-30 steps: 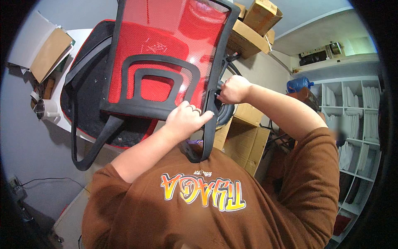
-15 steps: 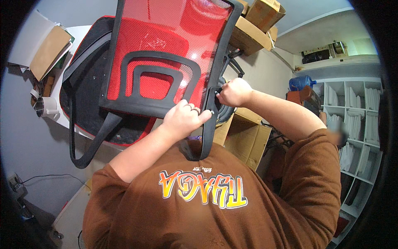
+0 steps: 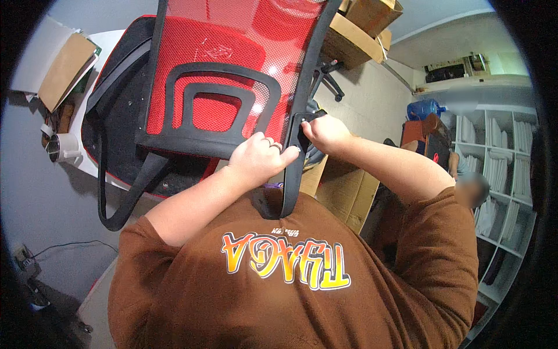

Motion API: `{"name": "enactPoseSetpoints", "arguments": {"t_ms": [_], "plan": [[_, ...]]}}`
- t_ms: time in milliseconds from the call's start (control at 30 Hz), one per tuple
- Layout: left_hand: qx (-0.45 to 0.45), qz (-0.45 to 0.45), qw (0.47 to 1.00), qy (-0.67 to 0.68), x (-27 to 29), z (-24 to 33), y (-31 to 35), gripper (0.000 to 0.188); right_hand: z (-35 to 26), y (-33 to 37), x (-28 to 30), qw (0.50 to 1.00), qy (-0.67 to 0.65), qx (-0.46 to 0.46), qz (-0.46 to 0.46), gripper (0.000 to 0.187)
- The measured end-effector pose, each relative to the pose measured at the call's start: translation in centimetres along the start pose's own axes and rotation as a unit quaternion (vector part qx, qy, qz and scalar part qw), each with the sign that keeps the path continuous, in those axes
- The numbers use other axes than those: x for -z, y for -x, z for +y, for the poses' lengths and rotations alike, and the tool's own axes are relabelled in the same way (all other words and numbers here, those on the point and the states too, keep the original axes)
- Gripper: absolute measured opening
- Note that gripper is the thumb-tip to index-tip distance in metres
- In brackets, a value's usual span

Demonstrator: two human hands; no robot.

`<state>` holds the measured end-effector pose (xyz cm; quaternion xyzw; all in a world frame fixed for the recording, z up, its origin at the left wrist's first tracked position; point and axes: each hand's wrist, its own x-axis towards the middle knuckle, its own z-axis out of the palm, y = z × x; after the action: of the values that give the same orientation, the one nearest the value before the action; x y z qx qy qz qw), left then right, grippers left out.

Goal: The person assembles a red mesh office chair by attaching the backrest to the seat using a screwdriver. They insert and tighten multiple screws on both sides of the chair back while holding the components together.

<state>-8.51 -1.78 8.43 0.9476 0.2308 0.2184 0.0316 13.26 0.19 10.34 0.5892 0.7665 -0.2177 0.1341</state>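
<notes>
A red mesh chair backrest (image 3: 221, 131) with a black frame stands tilted in front of me, its lower edge towards my chest. My left hand (image 3: 256, 160) is wrapped over the bottom corner of that frame, the thumb lying along the black armrest (image 3: 292, 183) joined at its right side. At the upper part of this joint, my right hand (image 3: 326, 134) is closed in a pinch beside a small bolt head (image 3: 303, 121). What its fingers hold is hidden. A second black armrest (image 3: 103, 192) loops down at the left, by the dark underside of the seat (image 3: 119, 128).
Behind the chair is a white table (image 3: 87, 160) with a white mug (image 3: 64, 148) and papers. Cardboard boxes (image 3: 349, 195) stand beyond my right arm, others higher up. At the right are a person (image 3: 469, 174), a blue water jug (image 3: 423, 109) and white shelves (image 3: 494, 157).
The backrest has shifted slightly left and up in view. My right hand has turned a little and lowered beside the joint; my left hand keeps its grip.
</notes>
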Motion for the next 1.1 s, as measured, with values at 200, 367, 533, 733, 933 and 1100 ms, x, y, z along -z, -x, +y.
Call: {"name": "enactPoseSetpoints", "arguments": {"t_ms": [200, 367, 533, 733, 933, 1100], "plan": [[0.013, -0.090, 0.996, 0.024, 0.5, -0.5, -1.0, 0.028, 0.0, 0.8, 1.3, 0.996, 0.059, 0.052, 0.048, 0.046], [0.028, -0.135, 0.990, 0.019, 1.0, -0.8, -1.1, 0.049, 0.1, 0.5, -0.1, 0.982, 0.021, -0.019, 0.186, 0.036], [0.021, -0.126, 0.991, 0.030, 0.9, -0.5, -1.6, 0.049, 0.0, 2.2, -1.9, 0.941, -0.097, -0.015, 0.325, 0.020], [0.027, -0.119, 0.992, 0.028, 1.4, -0.3, -1.5, 0.046, -3.1, 9.4, 3.9, 0.757, -0.581, 0.087, 0.285, 0.020], [0.034, -0.116, 0.992, 0.027, 1.8, -0.3, -1.8, 0.045, -4.4, 18.6, 14.2, 0.681, -0.421, 0.600, 0.021, 0.020], [0.023, -0.091, 0.996, 0.008, 0.7, -0.5, -1.4, 0.041, -7.0, 17.8, 13.0, 0.423, -0.541, 0.727, -0.013, 0.031]]}}
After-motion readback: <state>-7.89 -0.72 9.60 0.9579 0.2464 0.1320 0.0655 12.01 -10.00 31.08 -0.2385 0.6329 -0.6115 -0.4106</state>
